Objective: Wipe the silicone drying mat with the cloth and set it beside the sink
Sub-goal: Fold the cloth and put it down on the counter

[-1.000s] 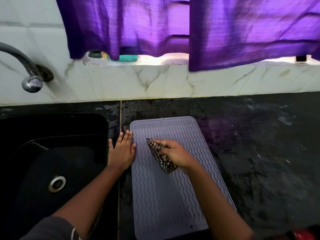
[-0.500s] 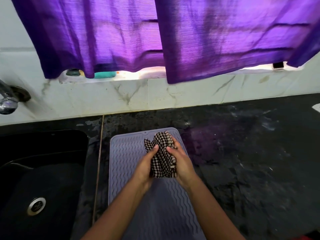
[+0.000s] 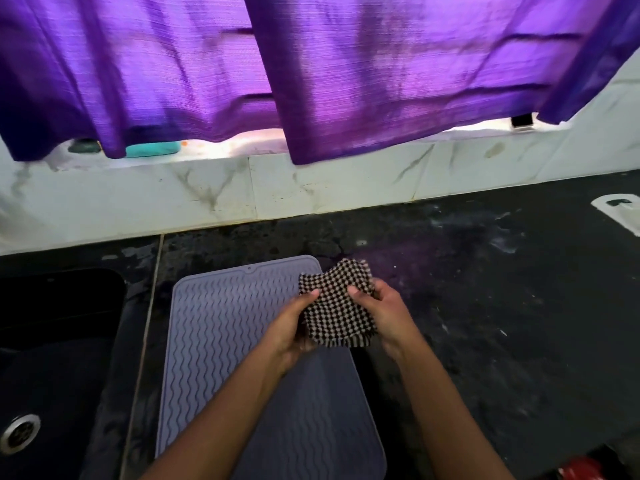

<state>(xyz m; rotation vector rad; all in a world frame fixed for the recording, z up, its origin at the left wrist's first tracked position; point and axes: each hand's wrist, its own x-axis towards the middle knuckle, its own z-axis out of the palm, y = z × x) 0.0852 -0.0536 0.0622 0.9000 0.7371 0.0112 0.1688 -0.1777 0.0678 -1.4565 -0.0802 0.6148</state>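
A grey-lilac silicone drying mat [image 3: 221,341] with wavy ridges lies flat on the black counter, just right of the sink. Both hands hold a black-and-white checked cloth [image 3: 335,306] spread between them, lifted above the mat's far right corner. My left hand [image 3: 291,327] pinches the cloth's left edge. My right hand [image 3: 381,313] grips its right edge. My forearms cover part of the mat's near half.
The black sink [image 3: 52,341] with its drain [image 3: 19,433] is at the left. Dark wet counter [image 3: 502,323] stretches to the right. A purple curtain [image 3: 311,71] hangs over the marble sill. A white object [image 3: 620,211] lies at the far right, something red [image 3: 581,469] at the bottom right.
My left hand left the mat's edge and joined my right hand on the cloth. The bunched cloth came up off the mat, moved right and was spread out between both hands.
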